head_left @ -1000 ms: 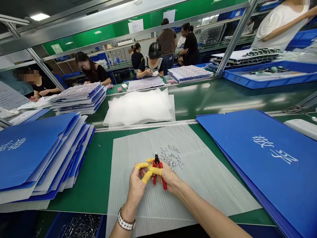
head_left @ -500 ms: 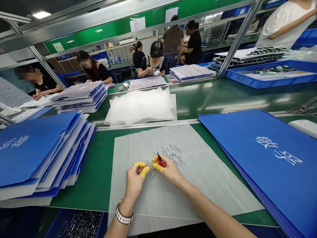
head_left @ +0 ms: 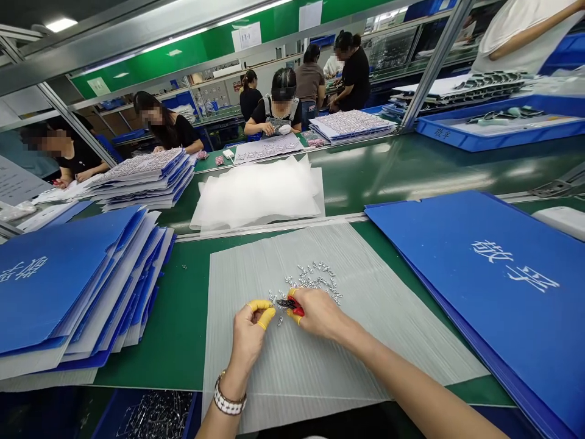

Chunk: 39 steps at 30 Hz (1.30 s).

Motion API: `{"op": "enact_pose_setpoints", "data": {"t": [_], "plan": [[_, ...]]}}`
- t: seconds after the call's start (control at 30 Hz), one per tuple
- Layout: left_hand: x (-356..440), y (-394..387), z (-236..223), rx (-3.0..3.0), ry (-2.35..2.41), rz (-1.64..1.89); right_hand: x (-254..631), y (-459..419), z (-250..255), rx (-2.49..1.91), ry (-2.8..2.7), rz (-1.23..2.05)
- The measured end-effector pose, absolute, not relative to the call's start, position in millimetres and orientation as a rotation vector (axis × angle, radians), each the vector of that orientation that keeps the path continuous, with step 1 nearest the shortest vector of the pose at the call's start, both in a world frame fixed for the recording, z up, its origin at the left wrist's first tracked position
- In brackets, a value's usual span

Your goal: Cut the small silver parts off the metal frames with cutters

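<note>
**Green table, pale sheet, little metal bits and red pliers**

Green table [head_left: 183, 317] all round, seen from the head camera, the only view. On it lies a pale sheet [head_left: 320, 378]. Think of that sheet as a clock, with 12 on the far side. Blue folders [head_left: 68, 262] sit at 9 to 10 o'clock, and a blue board [head_left: 457, 250] at 2. Maybe they are out at the sides to leave room for the hands. White sheets [head_left: 260, 192] lie at 11.

Tiny metal bits [head_left: 320, 280] make a loose heap near 12. The pale sheet probably makes them easier to see.

The right hand [head_left: 317, 311] is wrapped round red pliers [head_left: 298, 311]. Their dark nose points to 9, at the left hand [head_left: 247, 329], maybe so the tool and fingertips can meet. The left thumb and finger, in yellow covers [head_left: 266, 317], are nearly together. I cannot tell if they hold a bit.

From those left tips, the nose is just beside them at 2 to 3 o'clock, and the heap is near at 2. One stray bit [head_left: 280, 321] lies close, at 5.
</note>
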<state>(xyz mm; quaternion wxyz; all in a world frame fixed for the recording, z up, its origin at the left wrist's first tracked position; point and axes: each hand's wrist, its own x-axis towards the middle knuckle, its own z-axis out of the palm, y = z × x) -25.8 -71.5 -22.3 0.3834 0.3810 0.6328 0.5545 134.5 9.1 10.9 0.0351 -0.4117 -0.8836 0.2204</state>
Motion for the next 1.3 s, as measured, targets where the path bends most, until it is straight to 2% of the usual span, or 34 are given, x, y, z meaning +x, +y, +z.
{"op": "enact_pose_setpoints", "data": {"t": [0.4,0.8,1.3], "plan": [[-31.5,-79.5,-20.2,1.527,1.609,1.420,144.8,6.6,17.6,-1.035,-2.805,0.388],[-35.5,-82.5,-25.9,1.823,1.715,1.323,145.1,3.6,19.6,-1.030,-2.833,0.308],[-34.5,-82.1,-25.4,1.875,1.723,1.326,143.7,2.6,19.3,-1.067,-2.899,0.317]]}}
